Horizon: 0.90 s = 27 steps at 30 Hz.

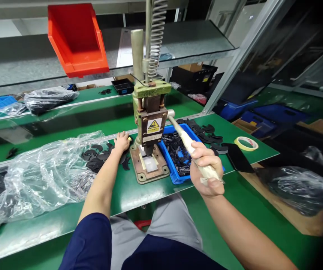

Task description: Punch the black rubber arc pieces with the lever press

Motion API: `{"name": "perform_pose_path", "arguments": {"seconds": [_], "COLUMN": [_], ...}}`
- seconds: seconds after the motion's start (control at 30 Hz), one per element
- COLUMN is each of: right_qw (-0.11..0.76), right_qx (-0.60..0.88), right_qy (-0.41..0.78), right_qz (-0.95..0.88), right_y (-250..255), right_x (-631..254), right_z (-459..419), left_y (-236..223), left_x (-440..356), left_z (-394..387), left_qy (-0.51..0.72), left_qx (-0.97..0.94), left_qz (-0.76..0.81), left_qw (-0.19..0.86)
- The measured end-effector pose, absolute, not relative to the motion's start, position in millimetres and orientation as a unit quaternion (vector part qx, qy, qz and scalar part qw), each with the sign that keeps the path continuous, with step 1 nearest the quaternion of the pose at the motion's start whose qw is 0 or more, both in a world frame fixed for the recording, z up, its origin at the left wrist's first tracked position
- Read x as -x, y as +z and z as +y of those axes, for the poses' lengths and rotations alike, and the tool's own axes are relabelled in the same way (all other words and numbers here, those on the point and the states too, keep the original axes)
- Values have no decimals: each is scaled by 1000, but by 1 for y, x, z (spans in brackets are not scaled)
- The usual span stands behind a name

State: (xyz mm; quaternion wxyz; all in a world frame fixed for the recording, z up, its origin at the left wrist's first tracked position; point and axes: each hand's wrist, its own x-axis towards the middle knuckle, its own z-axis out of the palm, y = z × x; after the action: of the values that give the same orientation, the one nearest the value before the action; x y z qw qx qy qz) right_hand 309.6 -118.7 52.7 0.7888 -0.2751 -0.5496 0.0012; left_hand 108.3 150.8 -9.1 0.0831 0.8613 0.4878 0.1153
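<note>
My right hand (206, 168) is wrapped round the pale, tape-covered lever handle (188, 141) of a hand press (151, 123). Beneath the ram, a pale translucent block (149, 164) sits on the press's base plate. Left of the press, my left hand (121, 141) rests palm down at the far edge of a pile of black curved parts (95, 159). Its fingers look loosely bent and slightly apart, with the tips partly hidden; something small and yellow shows at one fingertip. Right of the press stands a blue tray (174, 176) filled with small black parts.
Clear plastic bagging (43, 176) covers much of the left bench. More black curved parts (203, 131) lie behind the blue tray, near a dark flat phone-like slab (239, 157) and a tape roll (246, 143). A red bin (77, 41) hangs over the shelf edge.
</note>
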Motion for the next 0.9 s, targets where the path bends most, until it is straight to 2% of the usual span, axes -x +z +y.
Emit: {"name": "perform_pose_path", "arguments": {"seconds": [0.17,0.47,0.7,0.9], "right_qw": [800,822,815,806], "right_qx": [254,256,270,269], "right_qy": [1,16,23,35], "right_qz": [-543,-509,-512,-525], "right_y": [53,53,52,51], "right_x": [-306,-300,-301,-303], "right_z": [-117,-113,-114,-116], "left_y": [-19,-22,-6,-6], "left_x": [-91,-13,-11,-50], "left_z": [139,91,64,44], "left_qy": [47,31,120,-34], "left_qx": [-855,-882,-875,-843], "left_qz": [512,470,469,535], "left_qw": [62,-6,23,50]}}
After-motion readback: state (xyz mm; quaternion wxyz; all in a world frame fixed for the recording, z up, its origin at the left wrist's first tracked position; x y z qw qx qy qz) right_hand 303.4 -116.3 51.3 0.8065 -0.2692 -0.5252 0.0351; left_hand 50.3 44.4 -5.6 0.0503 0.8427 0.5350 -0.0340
